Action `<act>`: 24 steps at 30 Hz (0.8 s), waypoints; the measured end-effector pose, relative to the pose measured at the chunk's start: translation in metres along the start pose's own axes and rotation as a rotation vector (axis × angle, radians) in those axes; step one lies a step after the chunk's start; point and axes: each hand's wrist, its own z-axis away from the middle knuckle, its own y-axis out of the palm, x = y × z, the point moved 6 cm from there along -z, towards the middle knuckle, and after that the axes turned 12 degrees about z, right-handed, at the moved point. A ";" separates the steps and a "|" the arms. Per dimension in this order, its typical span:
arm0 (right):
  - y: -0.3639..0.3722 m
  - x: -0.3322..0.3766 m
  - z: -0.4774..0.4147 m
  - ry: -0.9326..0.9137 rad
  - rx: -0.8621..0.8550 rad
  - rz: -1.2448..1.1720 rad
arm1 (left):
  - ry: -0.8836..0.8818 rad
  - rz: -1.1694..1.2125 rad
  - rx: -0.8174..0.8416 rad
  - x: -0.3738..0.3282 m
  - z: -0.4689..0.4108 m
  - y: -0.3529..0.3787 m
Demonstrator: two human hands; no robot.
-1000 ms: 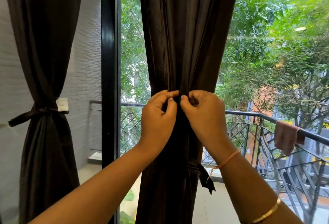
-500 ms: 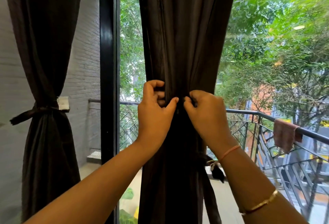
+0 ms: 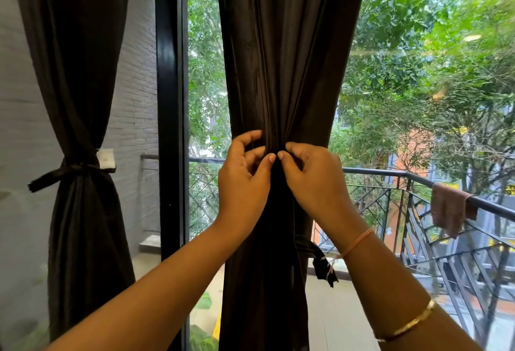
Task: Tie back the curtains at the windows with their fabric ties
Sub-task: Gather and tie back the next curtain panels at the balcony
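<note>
A dark brown curtain (image 3: 281, 58) hangs in the middle, bunched at waist height. My left hand (image 3: 243, 183) and my right hand (image 3: 312, 183) meet at the bunch, thumbs and forefingers pinching the dark fabric tie there; the tie around the curtain is mostly hidden by the hands. A loose tie end (image 3: 320, 261) dangles below my right wrist. At the left a second dark curtain (image 3: 78, 72) is bound by its tie (image 3: 67, 171), with a white patch (image 3: 106, 159) beside the knot.
A black window frame post (image 3: 170, 100) stands between the two curtains. Beyond the glass runs a metal balcony railing (image 3: 390, 175) with a brown cloth (image 3: 448, 208) draped over it. A grey brick wall (image 3: 136, 100) lies at the left.
My left hand's fingers rose and spread, then came back down so its thumb meets the right thumb at the bunch. The dangling tie end has shifted slightly under my right wrist.
</note>
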 end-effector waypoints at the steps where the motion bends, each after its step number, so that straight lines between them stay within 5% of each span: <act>1: 0.002 0.000 0.001 0.009 -0.002 -0.012 | -0.001 0.007 0.005 0.001 0.000 0.000; 9: 0.007 -0.010 0.001 0.121 -0.105 -0.087 | -0.012 0.018 0.024 0.003 -0.001 -0.003; 18: -0.003 -0.016 0.002 0.158 -0.169 0.139 | 0.165 -0.537 -0.030 -0.004 -0.010 -0.032; 24: 0.013 0.014 0.001 0.078 -0.103 0.032 | 0.093 -0.471 -0.017 -0.008 -0.002 -0.021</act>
